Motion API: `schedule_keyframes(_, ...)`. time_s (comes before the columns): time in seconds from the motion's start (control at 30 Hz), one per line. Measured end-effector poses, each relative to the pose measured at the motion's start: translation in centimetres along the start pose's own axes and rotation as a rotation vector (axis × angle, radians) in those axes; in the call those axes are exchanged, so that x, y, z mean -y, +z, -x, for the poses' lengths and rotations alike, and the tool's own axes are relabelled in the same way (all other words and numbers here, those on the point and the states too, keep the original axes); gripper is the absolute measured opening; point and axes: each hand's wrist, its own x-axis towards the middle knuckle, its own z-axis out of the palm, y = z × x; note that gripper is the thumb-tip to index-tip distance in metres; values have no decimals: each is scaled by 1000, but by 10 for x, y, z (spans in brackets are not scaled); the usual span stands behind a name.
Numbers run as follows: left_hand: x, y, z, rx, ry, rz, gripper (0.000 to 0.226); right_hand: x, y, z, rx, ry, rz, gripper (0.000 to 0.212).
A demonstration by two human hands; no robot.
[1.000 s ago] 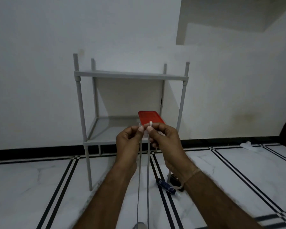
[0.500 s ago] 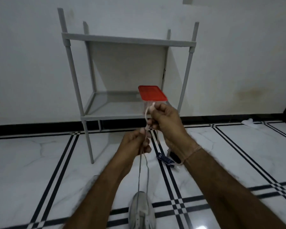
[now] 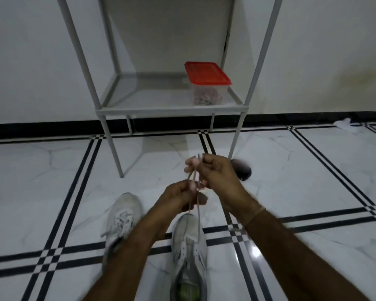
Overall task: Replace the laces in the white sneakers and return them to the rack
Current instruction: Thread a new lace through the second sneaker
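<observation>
Frame centre: left hand (image 3: 178, 197) and right hand (image 3: 219, 174) pinch the lace (image 3: 198, 222) taut above the sneaker (image 3: 189, 257), apparently evening its ends.

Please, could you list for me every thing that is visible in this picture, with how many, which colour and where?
rack: one, pale grey, against the wall.
container: one, clear with a red lid, on the rack's lower shelf, right side.
left sneaker: one, white, on the floor before the rack.
right sneaker: one, white, on the floor below the hands.
lace: one, pale, rising from the right sneaker to both hands.
dark object: one, black, on the floor by the rack's right front leg; cannot tell what.
white object: one, on the floor, far right, by the wall.
floor: white tiles, black stripes.
left hand: pinches the lace, lower.
right hand: grips the lace, higher.
</observation>
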Motion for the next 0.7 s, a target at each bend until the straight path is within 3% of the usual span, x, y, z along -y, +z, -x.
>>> schedule_keyframes(0.13,19,-1,-19,-239,-12,310,31,-59,-5,16,-125,-19,174,22)
schedule_keyframes(0.3,30,4,-39,-278,-13,554,34,-141,21,52,80,83,326,16)
schedule_keyframes(0.37,43,5,-39,-349,-72,452,43,-150,24,49,61,79,321,25)
schedule_keyframes(0.43,73,6,-28,-385,-168,194,51,-154,20,45,6,88,237,32)
schedule_keyframes(0.57,134,10,11,-230,-203,-227,23,-158,11,45,-55,101,128,23)
schedule_keyframes(0.63,156,11,14,-304,-138,-332,17,-173,8,54,-91,158,171,10)
schedule_keyframes(0.7,166,12,12,-416,-75,-377,12,-193,7,70,-110,243,202,14)
